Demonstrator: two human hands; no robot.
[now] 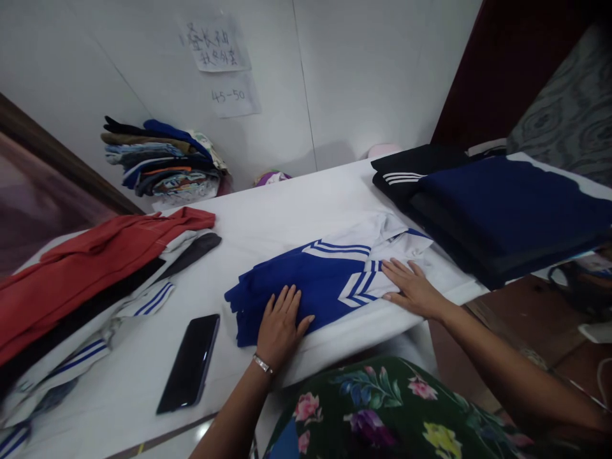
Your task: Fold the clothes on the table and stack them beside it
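Observation:
A blue and white jacket [325, 274] with striped chevrons lies folded lengthwise on the white table, its blue end to the left and its white collar end to the right. My left hand [282, 322] rests flat on the blue part, fingers stretched out. On the white part near the chevron stripes lies my right hand [411, 287], also flat with fingers spread. Neither hand grips the cloth. The jacket's underside is hidden.
Left of the jacket lies a black phone [189, 363]. Beyond it is a pile with a red garment [109, 255] on top. Dark folded clothes [507, 204] are stacked at the right. A mixed clothes stack [162, 159] stands by the wall. The white table [268, 217] has its front edge near me.

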